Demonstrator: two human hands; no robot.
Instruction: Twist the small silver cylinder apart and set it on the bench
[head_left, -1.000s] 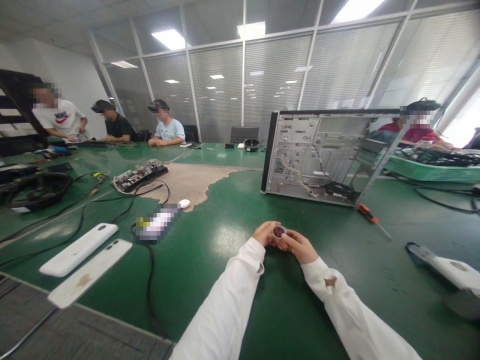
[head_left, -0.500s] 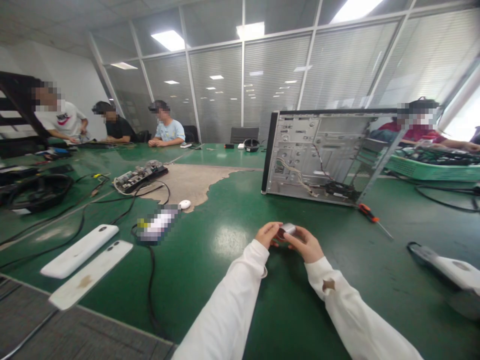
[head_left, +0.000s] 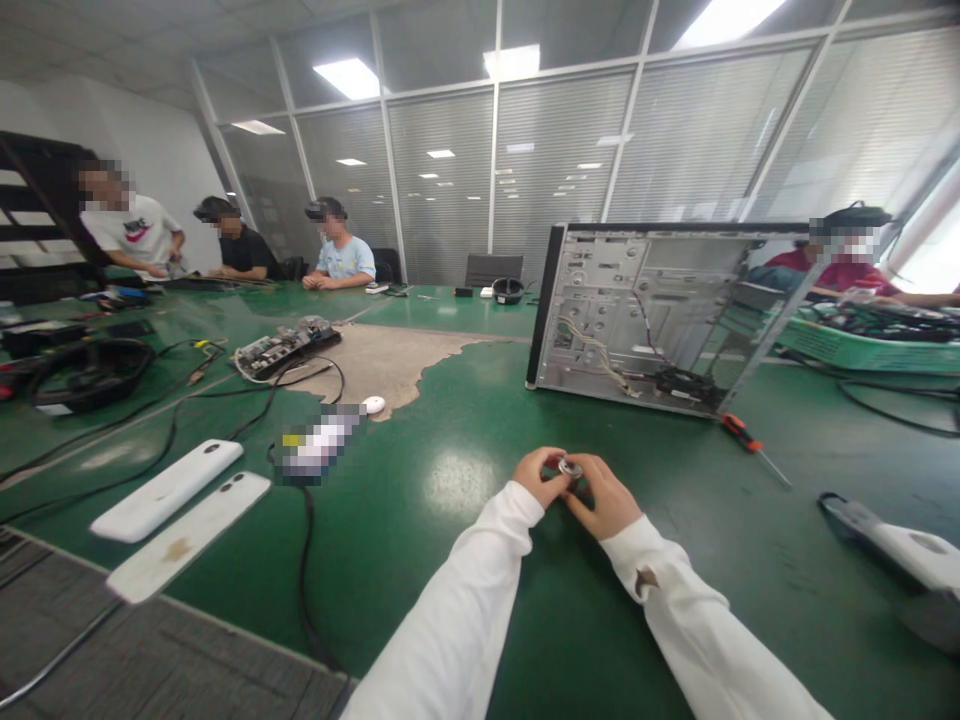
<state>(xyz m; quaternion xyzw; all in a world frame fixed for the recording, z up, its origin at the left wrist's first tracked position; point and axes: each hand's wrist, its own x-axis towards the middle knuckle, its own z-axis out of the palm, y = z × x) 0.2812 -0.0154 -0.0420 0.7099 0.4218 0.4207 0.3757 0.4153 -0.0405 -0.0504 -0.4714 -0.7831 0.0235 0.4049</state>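
Observation:
Both hands meet over the green table around a small silvery piece, round at the end that shows (head_left: 569, 467). My left hand (head_left: 538, 476) grips its left side with thumb and fingertips. From the other side my right hand (head_left: 604, 495) pinches it, fingers curled over the top. The fingers cover most of the piece, and I cannot make out its kind. Beyond my hands stands an open computer case (head_left: 600, 265) with loose wires and a black fan (head_left: 684, 383) inside. An orange-and-black screwdriver (head_left: 742, 434) lies by the case's near right corner.
Two white phones (head_left: 169, 490) (head_left: 187, 540) lie at the left near black cables (head_left: 304, 560). Farther back are a circuit assembly (head_left: 285, 345) and a bare worn patch (head_left: 382, 360). A white device (head_left: 911, 545) lies right; a green basket (head_left: 855, 345) stands behind. Several people sit or stand around the table.
The small piece has been turned between my fingers, so a round end now shows instead of a flat silvery side. My right-hand fingers have shifted over it. The view has swung slightly left.

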